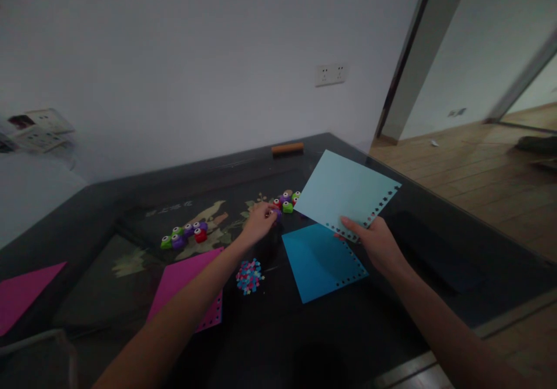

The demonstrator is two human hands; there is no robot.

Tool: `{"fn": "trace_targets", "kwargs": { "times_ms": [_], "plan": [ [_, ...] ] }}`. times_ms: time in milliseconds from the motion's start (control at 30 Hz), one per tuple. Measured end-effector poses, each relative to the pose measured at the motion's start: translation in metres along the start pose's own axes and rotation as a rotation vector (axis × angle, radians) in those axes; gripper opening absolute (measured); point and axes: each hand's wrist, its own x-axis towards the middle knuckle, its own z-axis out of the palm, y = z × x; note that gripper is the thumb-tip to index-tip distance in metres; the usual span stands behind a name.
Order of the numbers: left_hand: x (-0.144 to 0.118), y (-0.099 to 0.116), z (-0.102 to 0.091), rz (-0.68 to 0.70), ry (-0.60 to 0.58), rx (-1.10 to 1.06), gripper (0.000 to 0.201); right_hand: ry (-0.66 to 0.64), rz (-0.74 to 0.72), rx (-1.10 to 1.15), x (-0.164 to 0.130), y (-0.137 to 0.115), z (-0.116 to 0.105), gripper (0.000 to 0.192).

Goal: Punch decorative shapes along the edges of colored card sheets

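My right hand grips a pale blue sheet of paper by its near edge, raised and tilted above the table. Small cut-out shapes line two of its edges. Fingers of my left hand close round a small purple paper punch with an eye-like spot. Just beyond it sit several more punches in green, red and purple, partly hidden by the pale sheet. Below the raised sheet lies a bright blue sheet, also punched along its edges. Tiny punched-out paper pieces form a pile near my left forearm.
Another group of punches stands on the left of the dark table. A punched pink sheet lies partly under my left forearm, with more pink paper at far left. An orange-brown roll rests near the wall.
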Motion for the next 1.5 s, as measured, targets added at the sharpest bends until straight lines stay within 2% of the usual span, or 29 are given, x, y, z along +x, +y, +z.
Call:
{"fn": "trace_targets", "kwargs": {
  "times_ms": [233,800,1100,1233,1300,1367,1500],
  "plan": [
    [0.003,0.002,0.002,0.079,0.029,0.190,0.008,-0.008,-0.024,-0.004,0.000,0.001,-0.001,0.033],
    [0.007,-0.007,0.012,0.177,0.093,0.350,0.017,0.052,-0.050,0.026,0.001,-0.001,-0.001,0.031],
    [0.004,-0.010,0.007,0.222,0.146,0.281,0.026,0.033,-0.039,0.009,0.002,0.000,-0.003,0.032],
    [-0.007,0.003,0.000,0.246,0.177,0.210,0.031,0.010,-0.012,-0.016,0.000,-0.001,-0.001,0.032],
    [-0.018,0.013,-0.003,0.253,0.180,0.155,0.027,-0.015,0.012,-0.025,-0.001,-0.001,0.000,0.031],
    [-0.030,0.022,-0.005,0.244,0.140,0.090,0.023,-0.059,0.038,-0.050,-0.002,0.001,0.001,0.030],
    [-0.055,0.035,-0.006,0.159,-0.042,-0.121,0.035,-0.194,0.117,-0.118,-0.004,0.005,0.003,0.030]
  ]
}}
